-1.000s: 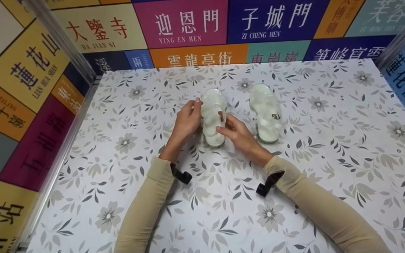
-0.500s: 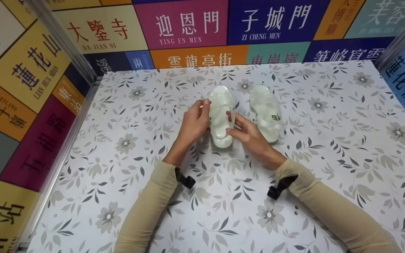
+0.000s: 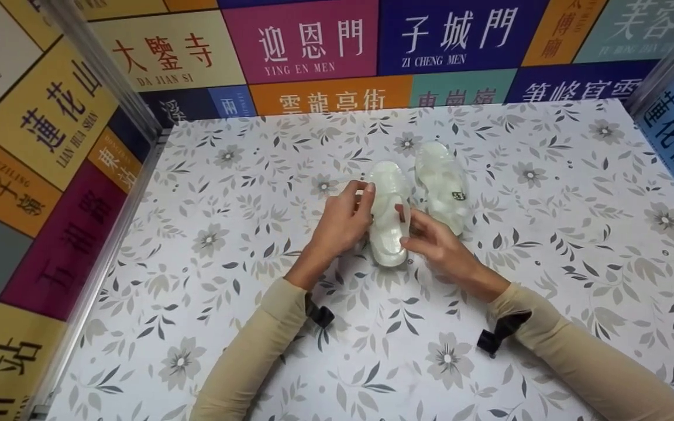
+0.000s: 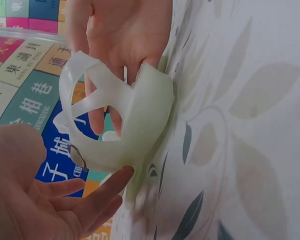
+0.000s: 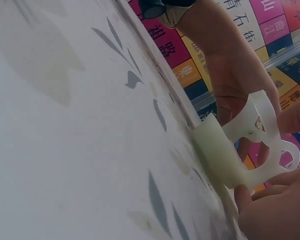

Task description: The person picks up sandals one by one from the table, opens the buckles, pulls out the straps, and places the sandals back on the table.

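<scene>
A pale, milky-green jelly sandal [image 3: 388,237] is held between both hands at mid-table, toe pointing away from the person. My left hand [image 3: 343,219] grips its left side, thumb up near the straps. On the right side, my right hand [image 3: 439,240] pinches the sandal at the strap. The left wrist view shows the sandal's heel end [image 4: 152,105] close over the table, with a left fingertip at the sole. In the right wrist view, a small metal buckle [image 5: 259,124] sits on a strap. A matching sandal [image 3: 435,166] lies just to the right, untouched.
White floral cloth [image 3: 243,362] covers the table. Panels with Chinese lettering [image 3: 313,41] stand along the back and both sides, joined by metal posts [image 3: 106,64]. Each wrist carries a black camera mount, such as the one on the right [image 3: 498,333].
Both hands have moved the held sandal to the right, then also toward the person, bringing it closer beside the other sandal. That other sandal has stayed in place.
</scene>
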{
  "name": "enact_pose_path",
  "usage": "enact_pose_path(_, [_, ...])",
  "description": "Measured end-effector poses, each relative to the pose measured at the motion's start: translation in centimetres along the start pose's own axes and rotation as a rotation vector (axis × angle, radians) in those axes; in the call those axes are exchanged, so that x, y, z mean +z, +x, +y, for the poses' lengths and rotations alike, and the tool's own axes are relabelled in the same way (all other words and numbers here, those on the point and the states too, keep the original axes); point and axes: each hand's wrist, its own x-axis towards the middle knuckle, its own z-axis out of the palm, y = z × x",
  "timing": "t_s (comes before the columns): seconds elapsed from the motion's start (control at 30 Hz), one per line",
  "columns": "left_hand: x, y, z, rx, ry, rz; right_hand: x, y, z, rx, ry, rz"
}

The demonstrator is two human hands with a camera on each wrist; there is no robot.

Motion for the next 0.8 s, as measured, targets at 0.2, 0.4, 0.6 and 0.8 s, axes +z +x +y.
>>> enact_pose_path(0.2, [0.7,-0.7,0.6,0.032,0.070,-0.045,-0.8,-1.8,0.0,0.011,-0.066,-0.056])
enact_pose_path(0.4, [0.8,-1.4,1.4,0.064,0.158,-0.108,-1.0,-3.2,-0.4,-0.004,-0.128,-0.115])
enact_pose_path(0.6, [0.6,-1.6,1.6,0.091,0.217,-0.177,-1.2,-3.9,-0.7,0.024,-0.213,-0.111])
enact_pose_path(0.8, [-0.4,-0.8,0.9,0.035,0.173,-0.203,-1.7,-3.7,-1.7,0.112,-0.397,-0.002])
